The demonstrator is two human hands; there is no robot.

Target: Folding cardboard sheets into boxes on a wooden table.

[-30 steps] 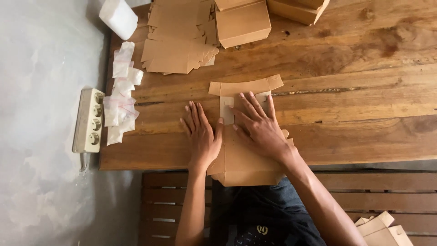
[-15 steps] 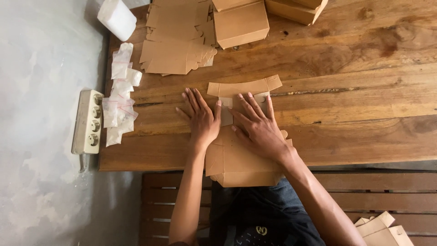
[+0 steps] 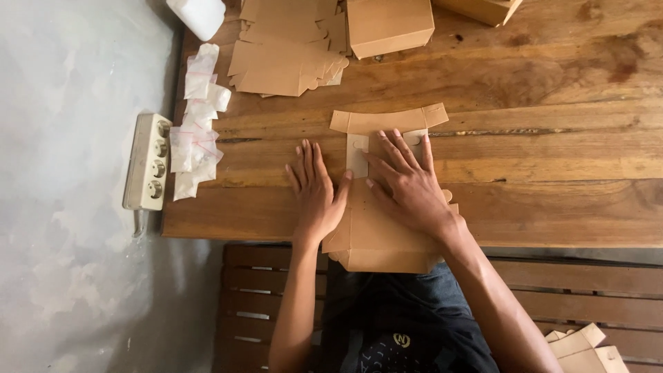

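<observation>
A flat brown cardboard box blank (image 3: 376,228) lies on the wooden table (image 3: 539,152), its near end hanging over the table's front edge. My left hand (image 3: 316,193) lies flat, fingers spread, on the table against the blank's left side, the thumb resting on the cardboard. My right hand (image 3: 407,183) presses palm down on the blank's middle, fingers spread toward the far flaps (image 3: 387,121). Neither hand grips anything.
A stack of flat cardboard blanks (image 3: 286,59) lies at the far left, with folded boxes (image 3: 390,24) behind it. Small clear plastic bags (image 3: 197,121) line the table's left edge. A white power strip (image 3: 146,162) sits on the grey floor. A wooden bench (image 3: 566,297) stands under me.
Both hands have slid a little farther up the blank, away from me, still pressing flat. The blank stays in place.
</observation>
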